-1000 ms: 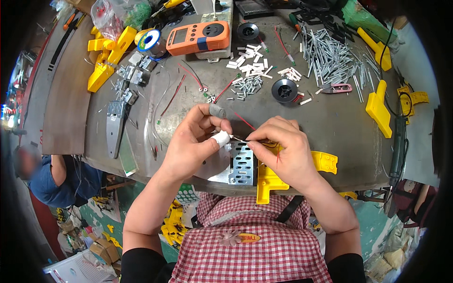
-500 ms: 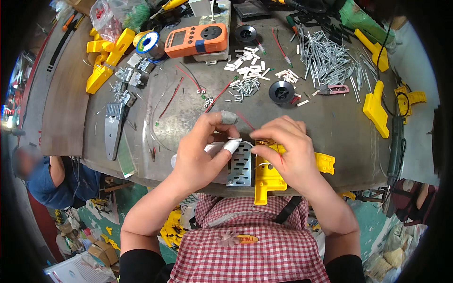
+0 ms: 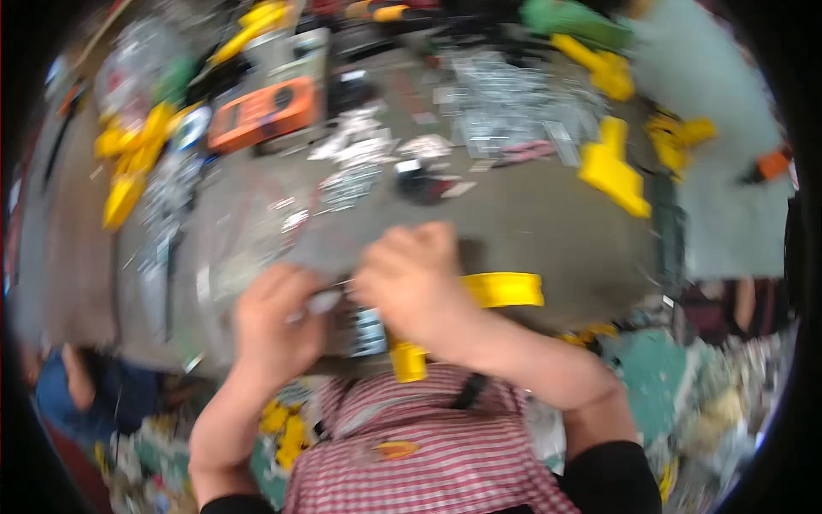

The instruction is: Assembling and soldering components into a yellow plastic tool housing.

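Couldn't tell through the blur if the bunched left hand point(image 3: 281, 317) and right hand point(image 3: 413, 278) gripped anything, but the angular yellow plastic housing point(image 3: 505, 289) under the right, at the grey table's point(image 3: 561, 248) edge, looked light, stiff, easiest grabbed edge-on.

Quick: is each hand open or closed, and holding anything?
Left hand: curled; blur hides whether it holds anything.
Right hand: curled, near the yellow piece; held item, if any, unclear.
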A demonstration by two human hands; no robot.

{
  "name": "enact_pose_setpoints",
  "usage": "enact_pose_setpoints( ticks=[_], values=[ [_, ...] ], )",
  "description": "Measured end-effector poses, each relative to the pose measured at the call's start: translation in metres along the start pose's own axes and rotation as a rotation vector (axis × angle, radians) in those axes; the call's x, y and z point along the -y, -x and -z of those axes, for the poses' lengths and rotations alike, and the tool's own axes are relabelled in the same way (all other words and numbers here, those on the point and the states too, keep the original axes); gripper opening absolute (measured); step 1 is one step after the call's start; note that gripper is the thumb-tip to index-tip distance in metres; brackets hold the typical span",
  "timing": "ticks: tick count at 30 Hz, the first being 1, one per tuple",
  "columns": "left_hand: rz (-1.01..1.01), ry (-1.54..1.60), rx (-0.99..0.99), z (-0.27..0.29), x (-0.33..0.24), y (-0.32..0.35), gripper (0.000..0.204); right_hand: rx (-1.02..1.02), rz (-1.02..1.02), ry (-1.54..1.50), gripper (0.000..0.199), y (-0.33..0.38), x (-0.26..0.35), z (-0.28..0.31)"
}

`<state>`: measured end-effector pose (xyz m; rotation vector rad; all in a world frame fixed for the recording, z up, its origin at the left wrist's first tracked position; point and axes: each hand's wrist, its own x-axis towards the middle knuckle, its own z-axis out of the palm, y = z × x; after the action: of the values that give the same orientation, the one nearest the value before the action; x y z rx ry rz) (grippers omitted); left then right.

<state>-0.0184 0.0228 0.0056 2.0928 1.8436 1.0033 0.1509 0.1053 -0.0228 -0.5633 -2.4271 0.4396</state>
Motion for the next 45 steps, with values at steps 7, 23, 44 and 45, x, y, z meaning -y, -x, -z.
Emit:
enact_pose_setpoints(
  ticks=[7,23,44,45],
  values=[
    [0.349,0.178,0.055,-0.006,0.022,0.036,0.034,-0.292,-0.366,-0.170,0.027,0.037,-0.060,0.068],
    [-0.242,0.531,0.504,-0.021,-0.080,0.000,0.065,-0.746,-0.961,-0.340,0.035,0.123,-0.066,0.223],
    [-0.094,0.219,0.109,-0.051,-0.077,-0.074,0.030,-0.044,-0.635,-0.468,0.025,0.054,-0.027,0.096],
    [0.023,0.292,0.125,-0.051,-0.076,-0.086,0.034,-0.080,-0.694,-0.482,0.020,0.048,-0.033,0.098]
  ],
)
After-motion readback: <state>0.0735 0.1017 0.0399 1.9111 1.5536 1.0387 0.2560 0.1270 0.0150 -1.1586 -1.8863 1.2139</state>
